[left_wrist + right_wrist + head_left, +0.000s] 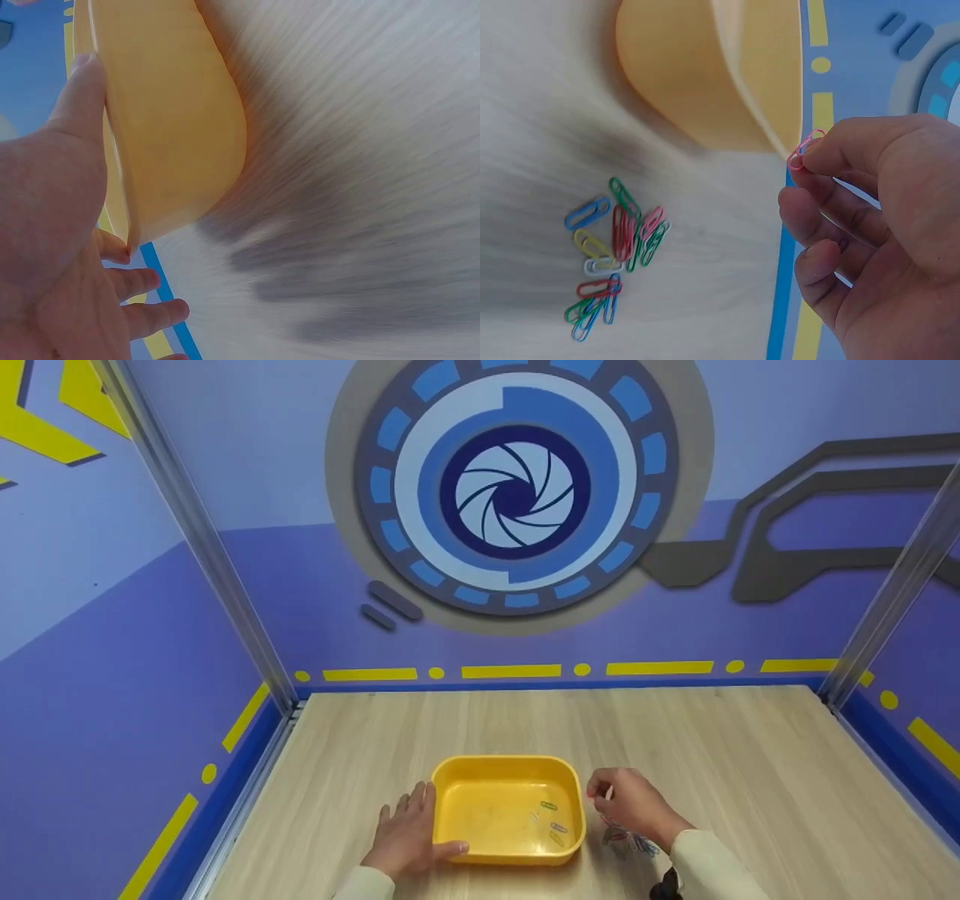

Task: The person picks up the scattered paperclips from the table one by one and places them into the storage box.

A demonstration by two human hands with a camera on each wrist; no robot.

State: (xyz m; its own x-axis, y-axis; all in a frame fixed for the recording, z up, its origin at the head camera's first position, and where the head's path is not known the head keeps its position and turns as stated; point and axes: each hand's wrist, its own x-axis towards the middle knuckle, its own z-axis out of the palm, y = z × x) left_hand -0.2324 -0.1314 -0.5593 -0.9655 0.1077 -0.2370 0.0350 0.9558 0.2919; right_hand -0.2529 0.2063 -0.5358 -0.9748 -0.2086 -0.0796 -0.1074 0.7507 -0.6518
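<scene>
Between thumb and forefinger my right hand (634,804) pinches a pink paper clip (805,151), just off the right rim of a yellow plastic tub (480,814). My left hand (405,834) rests against the tub's left side; its fingers are extended and spread, and the thumb lies along the rim at the front left corner. Several paper clips lie inside the tub near its right end, among them a green clip (549,805) and a blue clip (559,828). Below my right hand, a loose pile of coloured paper clips (622,236) lies on the table, partly hidden in the head view.
The tub stands on a wood-grain table (360,750). A blue-purple printed wall (300,607) rises behind it, with side panels to left and right. Metal posts (202,540) stand at the back corners. A dark band (664,885) shows by the right sleeve.
</scene>
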